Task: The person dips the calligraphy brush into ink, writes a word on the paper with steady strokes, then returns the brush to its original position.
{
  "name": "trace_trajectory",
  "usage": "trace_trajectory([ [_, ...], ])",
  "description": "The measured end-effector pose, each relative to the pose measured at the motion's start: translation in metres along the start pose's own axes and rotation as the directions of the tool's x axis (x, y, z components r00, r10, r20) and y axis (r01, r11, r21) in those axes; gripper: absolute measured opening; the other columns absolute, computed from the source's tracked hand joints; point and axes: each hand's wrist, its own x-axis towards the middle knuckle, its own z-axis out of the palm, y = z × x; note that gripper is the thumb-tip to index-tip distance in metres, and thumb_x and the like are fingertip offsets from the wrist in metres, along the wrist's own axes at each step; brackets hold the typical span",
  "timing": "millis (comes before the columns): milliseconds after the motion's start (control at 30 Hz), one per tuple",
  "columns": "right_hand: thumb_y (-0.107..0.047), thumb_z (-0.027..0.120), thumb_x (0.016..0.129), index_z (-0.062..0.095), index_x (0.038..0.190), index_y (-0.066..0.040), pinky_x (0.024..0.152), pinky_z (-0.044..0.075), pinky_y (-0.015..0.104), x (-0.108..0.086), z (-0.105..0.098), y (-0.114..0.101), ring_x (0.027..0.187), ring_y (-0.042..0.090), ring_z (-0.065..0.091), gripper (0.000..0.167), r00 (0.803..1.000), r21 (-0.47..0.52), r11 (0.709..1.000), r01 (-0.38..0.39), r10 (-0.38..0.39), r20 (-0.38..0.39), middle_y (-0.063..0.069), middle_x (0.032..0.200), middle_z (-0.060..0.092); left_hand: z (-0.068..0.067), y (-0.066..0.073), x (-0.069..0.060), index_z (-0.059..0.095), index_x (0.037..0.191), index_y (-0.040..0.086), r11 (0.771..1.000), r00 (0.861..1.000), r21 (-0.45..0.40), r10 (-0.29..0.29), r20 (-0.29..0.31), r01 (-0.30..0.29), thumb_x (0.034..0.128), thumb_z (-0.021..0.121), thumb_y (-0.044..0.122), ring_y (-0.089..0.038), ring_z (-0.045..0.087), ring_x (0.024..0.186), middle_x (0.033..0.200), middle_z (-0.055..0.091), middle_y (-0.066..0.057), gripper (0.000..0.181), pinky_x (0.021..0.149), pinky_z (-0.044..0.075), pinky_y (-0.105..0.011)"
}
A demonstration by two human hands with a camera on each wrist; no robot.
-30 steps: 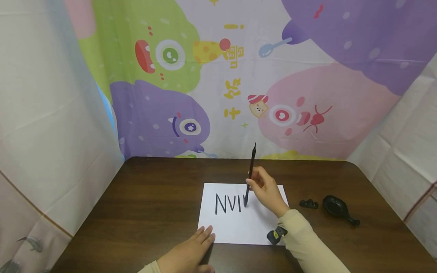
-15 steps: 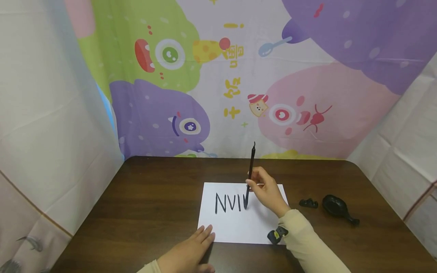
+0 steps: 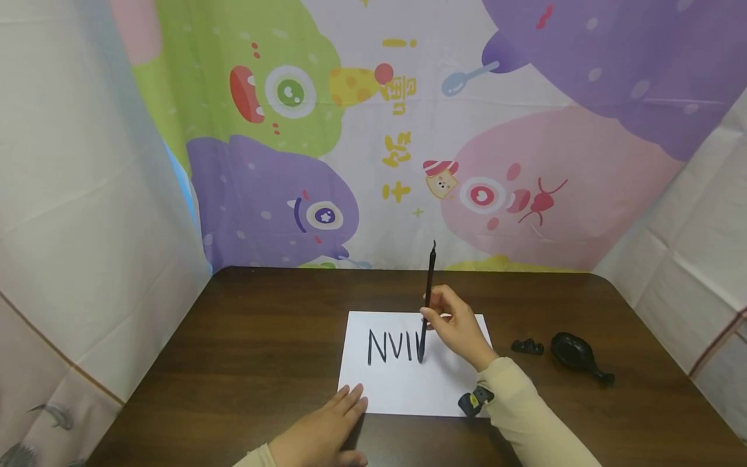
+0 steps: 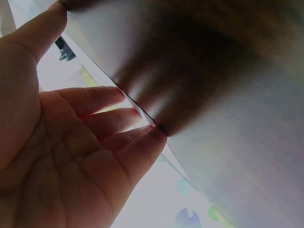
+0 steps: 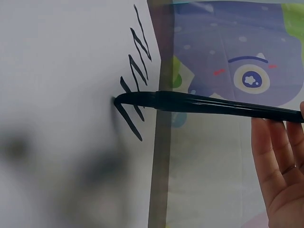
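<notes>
A white sheet of paper lies on the brown table, with black brushed strokes like "NVI" and part of another letter. My right hand pinches a slim black brush, held nearly upright over the paper. In the right wrist view, the bent dark tip of the brush touches the sheet at the end of a stroke, beside the fingers of my right hand. My left hand rests its fingertips on the paper's lower left corner; in the left wrist view the left hand's fingers are extended.
Right of the paper, a small black brush rest and a black spoon-shaped dish lie on the table. A cartoon-printed cloth hangs behind the table, and pale cloths hang at both sides. A black band with a small device circles my right wrist.
The brush tip has moved slightly down the paper, lengthening the newest black stroke. My left hand has stayed at the corner of the sheet.
</notes>
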Motion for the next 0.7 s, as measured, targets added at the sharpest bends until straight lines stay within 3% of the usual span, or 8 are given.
trace_trajectory([
  [167, -0.002, 0.067, 0.090, 0.054, 0.104, -0.003, 0.062, 0.061, 0.038, 0.003, -0.003, 0.000, 0.074, 0.020, 0.067, 0.018, 1.000, 0.020, 1.000, 0.001, -0.001, -0.025, 0.012, 0.086, 0.057, 0.000, 0.001, 0.000, 0.049, 0.141, 0.003, 1.000, 1.000, 0.005, -0.002, -0.002, 0.002, 0.0811, 0.071, 0.055, -0.039, 0.043, 0.139, 0.151, 0.045, -0.018, 0.083, 0.110, 0.042, -0.046],
  [400, 0.009, 0.064, 0.088, 0.053, 0.105, 0.009, 0.063, 0.061, 0.040, 0.009, -0.006, -0.004, 0.072, 0.030, 0.067, 0.020, 0.990, 0.013, 0.999, 0.052, -0.050, -0.131, 0.021, 0.085, 0.061, 0.000, 0.000, 0.000, 0.049, 0.141, 0.003, 1.000, 1.000, 0.007, -0.003, -0.007, 0.003, 0.0804, 0.072, 0.056, -0.039, 0.043, 0.138, 0.150, 0.045, -0.018, 0.084, 0.111, 0.042, -0.046],
  [700, 0.015, 0.061, 0.086, 0.050, 0.099, 0.016, 0.068, 0.060, 0.043, 0.008, -0.006, -0.033, 0.078, 0.039, 0.066, 0.017, 0.983, 0.007, 0.998, 0.064, -0.062, -0.174, 0.027, 0.087, 0.061, 0.000, 0.000, 0.000, 0.050, 0.141, 0.003, 1.000, 1.000, 0.007, -0.002, -0.013, 0.003, 0.0804, 0.071, 0.056, -0.039, 0.044, 0.138, 0.150, 0.046, -0.018, 0.084, 0.110, 0.042, -0.046],
])
